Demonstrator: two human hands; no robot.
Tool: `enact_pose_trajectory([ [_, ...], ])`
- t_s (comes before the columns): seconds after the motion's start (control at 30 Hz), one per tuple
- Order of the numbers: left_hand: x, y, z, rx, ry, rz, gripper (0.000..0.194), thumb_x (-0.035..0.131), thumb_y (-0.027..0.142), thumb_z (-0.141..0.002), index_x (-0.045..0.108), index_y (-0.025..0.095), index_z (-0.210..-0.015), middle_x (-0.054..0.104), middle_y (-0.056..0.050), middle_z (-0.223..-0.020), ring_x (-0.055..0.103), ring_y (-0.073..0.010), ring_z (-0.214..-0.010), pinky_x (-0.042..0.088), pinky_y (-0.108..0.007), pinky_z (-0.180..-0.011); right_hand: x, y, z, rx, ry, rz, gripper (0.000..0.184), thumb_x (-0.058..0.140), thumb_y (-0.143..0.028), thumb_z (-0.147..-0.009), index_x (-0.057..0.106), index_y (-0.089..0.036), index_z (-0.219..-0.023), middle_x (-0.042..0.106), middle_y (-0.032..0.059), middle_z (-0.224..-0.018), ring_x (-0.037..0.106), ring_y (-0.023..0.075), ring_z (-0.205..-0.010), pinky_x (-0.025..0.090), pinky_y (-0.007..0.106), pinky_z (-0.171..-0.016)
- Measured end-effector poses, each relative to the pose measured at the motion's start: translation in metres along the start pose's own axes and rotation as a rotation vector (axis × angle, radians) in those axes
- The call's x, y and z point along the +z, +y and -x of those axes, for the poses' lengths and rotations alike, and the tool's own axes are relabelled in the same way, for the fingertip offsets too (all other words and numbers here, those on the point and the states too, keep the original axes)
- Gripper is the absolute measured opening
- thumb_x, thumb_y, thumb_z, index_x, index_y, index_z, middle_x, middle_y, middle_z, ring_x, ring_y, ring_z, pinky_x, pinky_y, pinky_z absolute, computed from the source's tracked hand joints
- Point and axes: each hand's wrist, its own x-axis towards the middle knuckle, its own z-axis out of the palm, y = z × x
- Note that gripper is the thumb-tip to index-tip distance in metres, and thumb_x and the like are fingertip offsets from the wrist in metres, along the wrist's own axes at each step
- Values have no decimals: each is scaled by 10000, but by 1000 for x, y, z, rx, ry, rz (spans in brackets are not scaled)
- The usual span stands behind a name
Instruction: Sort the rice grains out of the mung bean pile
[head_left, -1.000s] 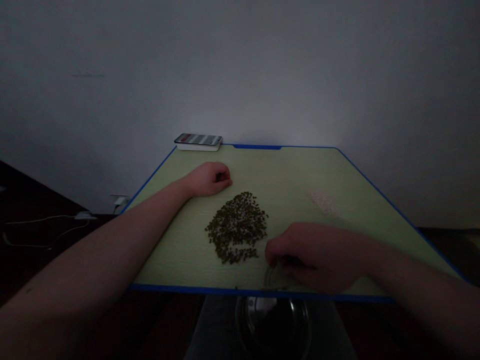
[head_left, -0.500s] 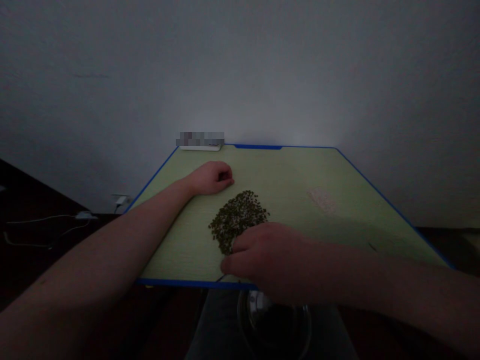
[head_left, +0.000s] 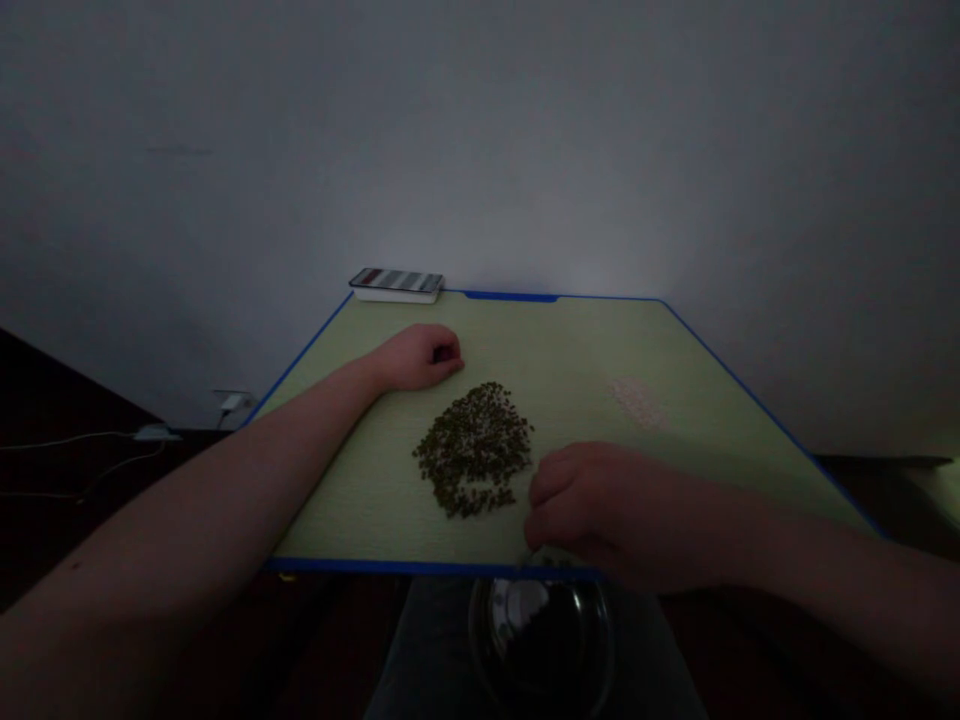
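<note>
On the pale green table [head_left: 540,350] lies a flat heap of mung beans [head_left: 480,440] with pale grains mixed among them. A thin bare gap crosses its near part. My right hand [head_left: 592,500] is beside the heap's right side at the near edge, fingers curled and drawn together, and a few beans show beneath its fingertips. Below that edge a shiny metal bowl [head_left: 487,640] sits at my lap, its inside dark. My left hand [head_left: 424,357] rests on the table behind the heap, loosely curled, with a hollow in the fist and nothing visible in it.
A small patch of whitish grains [head_left: 639,402] lies on the right of the table. At the far left corner a phone [head_left: 397,279] rests on a white box [head_left: 394,295]. A wall stands behind the table, and a plug [head_left: 232,402] with cables shows at left.
My right hand has moved right, away from the heap's near side, and some beans now sit under its fingers at the edge. My left hand stays in place.
</note>
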Motion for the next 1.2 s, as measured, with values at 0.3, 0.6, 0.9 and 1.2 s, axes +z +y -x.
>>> enact_pose_trajectory([
  [0.3, 0, -2, 1, 14, 2, -8, 254, 528, 397, -784, 610, 159, -753, 562, -9, -634, 455, -106, -567, 326, -248, -552, 0, 6, 17, 361, -20, -172, 169, 543, -113, -766, 676, -181, -846, 682, 13, -782, 589, 130, -668, 401, 224, -589],
  [0.6, 1, -2, 0, 24, 5, 1, 246, 526, 388, -786, 601, 158, -744, 560, -6, -639, 454, -104, -567, 326, -246, -552, 2, 11, 19, 506, -103, -329, 127, 568, -122, -671, 657, -164, -751, 638, -16, -666, 536, 115, -580, 340, 203, -478],
  [0.9, -1, 0, 1, 6, -5, -7, 244, 523, 378, -791, 608, 152, -757, 564, -8, -653, 458, -107, -577, 324, -244, -555, 30, 3, 39, 562, 269, -310, 182, 513, -152, -791, 653, -191, -902, 660, 13, -796, 580, 137, -695, 417, 242, -611],
  [1.2, 0, 0, 1, -3, -12, -8, 234, 524, 370, -791, 611, 154, -766, 571, -12, -667, 468, -110, -589, 332, -244, -562, 30, 27, 27, 589, 353, -183, 318, 500, -158, -800, 614, -184, -1095, 671, 24, -770, 585, 145, -653, 401, 261, -598],
])
